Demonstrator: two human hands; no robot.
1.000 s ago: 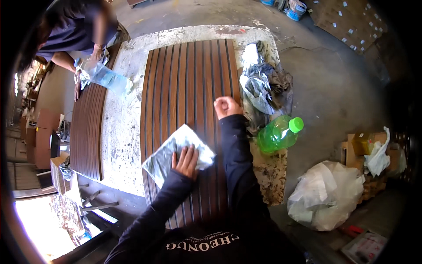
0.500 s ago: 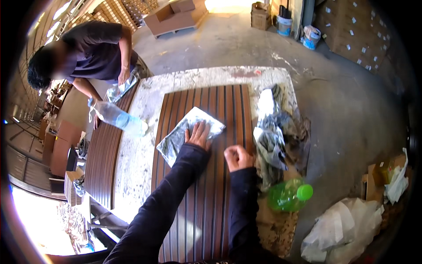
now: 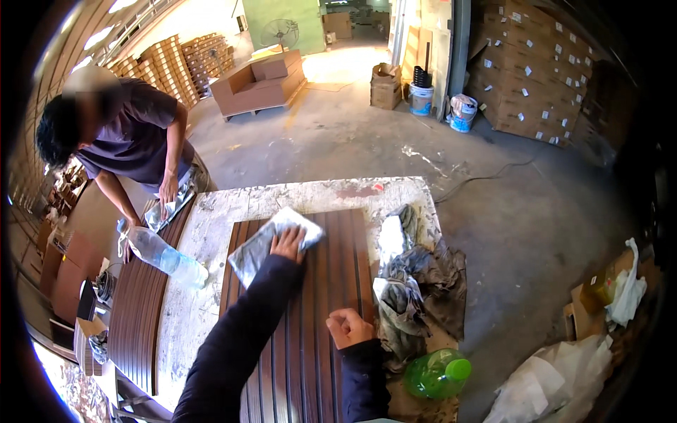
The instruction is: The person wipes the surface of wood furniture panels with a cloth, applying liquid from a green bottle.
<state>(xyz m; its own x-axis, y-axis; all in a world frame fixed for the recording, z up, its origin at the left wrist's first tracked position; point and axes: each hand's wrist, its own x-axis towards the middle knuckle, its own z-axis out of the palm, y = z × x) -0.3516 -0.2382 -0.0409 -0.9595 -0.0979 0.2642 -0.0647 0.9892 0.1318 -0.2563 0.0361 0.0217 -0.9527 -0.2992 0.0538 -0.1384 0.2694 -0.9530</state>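
Note:
My left hand (image 3: 288,244) lies flat with fingers spread on a pale, grey-stained cloth (image 3: 255,248), pressing it onto a brown slatted panel (image 3: 310,338) near its far left corner. Part of the cloth is under the palm. Curled into a loose fist, my right hand (image 3: 350,328) is at the panel's right side, nearer to me, with no object showing in it. Crumpled dirty rags (image 3: 409,282) are piled to the right of the panel. Closer to me stands a green plastic bottle (image 3: 437,374) with a green cap.
The paint-marked white table (image 3: 296,196) carries a clear bottle (image 3: 169,257) lying on its side and a second slatted panel (image 3: 137,324). At the left a person (image 3: 141,134) leans over that panel with a hand on a cloth. Plastic bags (image 3: 557,381) lie lower right.
My left hand has slid the cloth farther along the panel to its far end. The right fist stays at about the same place. The whole view has tilted up.

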